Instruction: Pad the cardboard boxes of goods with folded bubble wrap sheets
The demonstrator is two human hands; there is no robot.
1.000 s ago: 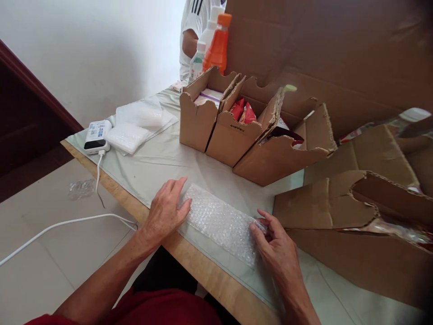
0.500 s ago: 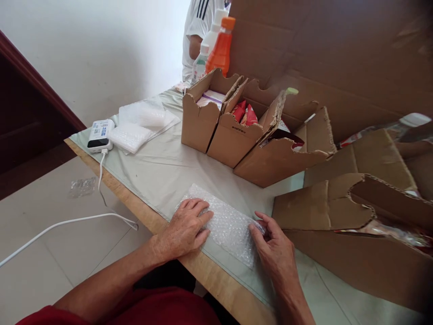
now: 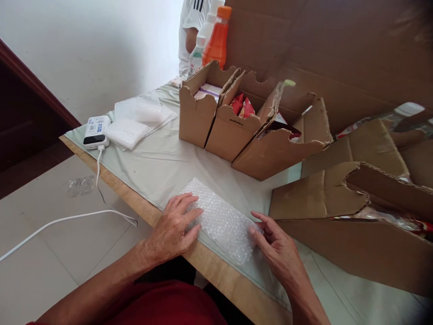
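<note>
A long strip of clear bubble wrap lies flat near the table's front edge on a pale green cloth. My left hand rests flat on the strip's left end, fingers stretched out and spread. My right hand is at the strip's right end, its thumb and fingertips pinched on that edge.
Three torn open cardboard boxes holding packets stand behind the strip; a larger box lies right. Bubble-wrap bags and a white device with a cable sit far left. Bottles and another person's white shirt are behind.
My left hand slid right onto the bubble wrap's left part, then drew back a little toward its end. My right hand kept its pinch on the right end.
</note>
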